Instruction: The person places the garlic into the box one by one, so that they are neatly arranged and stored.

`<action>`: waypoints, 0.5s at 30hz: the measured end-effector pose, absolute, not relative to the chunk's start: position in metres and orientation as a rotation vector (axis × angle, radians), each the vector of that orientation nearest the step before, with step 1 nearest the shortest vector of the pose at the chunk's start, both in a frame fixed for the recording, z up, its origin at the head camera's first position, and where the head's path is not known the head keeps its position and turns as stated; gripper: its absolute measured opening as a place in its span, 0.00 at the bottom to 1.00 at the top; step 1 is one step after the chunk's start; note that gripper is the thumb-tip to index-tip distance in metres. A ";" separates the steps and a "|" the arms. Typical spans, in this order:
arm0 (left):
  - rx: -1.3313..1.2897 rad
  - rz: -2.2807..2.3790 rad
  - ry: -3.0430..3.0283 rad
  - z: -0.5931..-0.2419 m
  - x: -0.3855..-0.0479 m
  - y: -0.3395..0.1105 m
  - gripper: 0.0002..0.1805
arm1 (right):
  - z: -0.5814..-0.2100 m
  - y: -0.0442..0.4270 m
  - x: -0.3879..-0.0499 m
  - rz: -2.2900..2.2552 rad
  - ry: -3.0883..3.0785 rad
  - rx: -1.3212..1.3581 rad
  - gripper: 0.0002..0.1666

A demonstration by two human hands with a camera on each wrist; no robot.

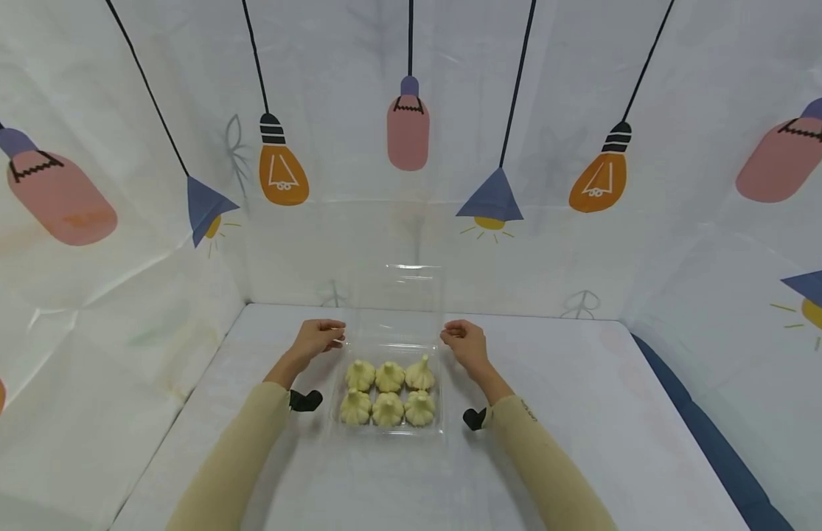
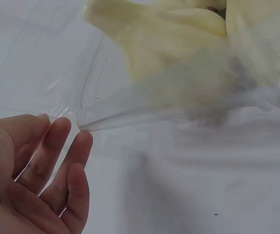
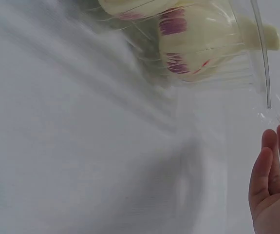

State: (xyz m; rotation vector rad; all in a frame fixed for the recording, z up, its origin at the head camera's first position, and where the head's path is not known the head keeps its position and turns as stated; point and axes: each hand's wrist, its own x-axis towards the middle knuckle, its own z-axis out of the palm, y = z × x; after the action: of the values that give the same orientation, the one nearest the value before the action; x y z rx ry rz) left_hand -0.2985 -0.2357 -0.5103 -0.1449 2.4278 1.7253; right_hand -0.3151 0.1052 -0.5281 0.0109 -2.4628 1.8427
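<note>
A clear plastic clamshell box [image 1: 387, 431] lies on the white table with its lid [image 1: 397, 291] raised at the back. Several pale garlic bulbs [image 1: 388, 409] sit in it in two rows; purple marks show on one bulb [image 3: 198, 44] in the right wrist view. At the left side near the hinge, my left hand [image 1: 315, 339] pinches the lid's edge between thumb and fingertips, other fingers loosely bent. My right hand [image 1: 468, 346] pinches the lid's edge on the opposite side; its thumb is partly cut off in the right wrist view.
White sheet walls [image 1: 357, 243] printed with lamps and bulbs enclose the table [image 1: 550, 457] at the back and sides. Dark blue fabric [image 1: 709, 442] runs along the table's right edge. Black straps [image 1: 306, 400] hang at both wrists.
</note>
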 end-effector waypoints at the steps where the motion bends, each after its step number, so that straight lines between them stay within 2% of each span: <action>1: -0.130 1.737 2.433 -0.509 -0.301 -0.235 0.22 | -0.527 0.106 -0.317 1.843 -2.462 0.019 0.13; 6: -0.110 1.794 2.438 -0.504 -0.308 -0.232 0.23 | -0.522 0.107 -0.327 1.828 -2.448 0.034 0.12; 12: -0.144 1.852 2.432 -0.500 -0.313 -0.229 0.24 | -0.518 0.105 -0.334 1.849 -2.390 0.071 0.21; 15: -0.157 1.842 2.433 -0.498 -0.315 -0.228 0.24 | -0.517 0.105 -0.334 1.851 -2.364 0.061 0.21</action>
State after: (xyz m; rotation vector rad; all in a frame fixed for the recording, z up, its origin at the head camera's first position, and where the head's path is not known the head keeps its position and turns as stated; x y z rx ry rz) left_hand -0.3147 -0.2283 -0.4982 -0.1567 2.4327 1.8419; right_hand -0.3344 0.1051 -0.5167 0.0611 -2.3642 1.8512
